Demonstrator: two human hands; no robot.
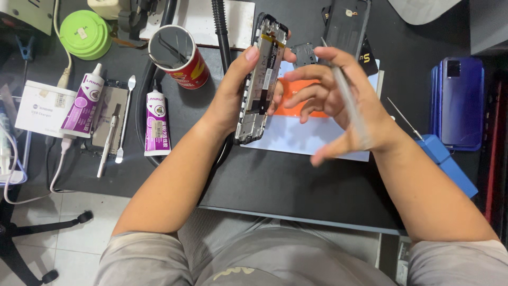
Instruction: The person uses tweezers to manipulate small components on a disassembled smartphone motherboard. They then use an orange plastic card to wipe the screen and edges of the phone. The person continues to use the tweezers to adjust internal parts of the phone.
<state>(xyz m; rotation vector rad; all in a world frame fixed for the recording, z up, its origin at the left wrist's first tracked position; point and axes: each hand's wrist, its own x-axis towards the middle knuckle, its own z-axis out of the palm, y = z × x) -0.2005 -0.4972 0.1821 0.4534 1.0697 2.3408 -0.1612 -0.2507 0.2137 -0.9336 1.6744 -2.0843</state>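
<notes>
Right hand [338, 100] closed round tweezers [346, 98], poised beside frame | left hand [235, 92] clamped on opened phone frame [260, 79], tilted, internals exposed for access.

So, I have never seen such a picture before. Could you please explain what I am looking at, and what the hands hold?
One camera on the person's head looks down at a dark work mat. The left hand holds an opened phone with its inner parts showing. The right hand is blurred and holds a thin grey tool. On the mat to the left lie two white and purple glue tubes, a red can with a metal rim and a green round lid. To the right lies a stack of blue phone covers.
</notes>
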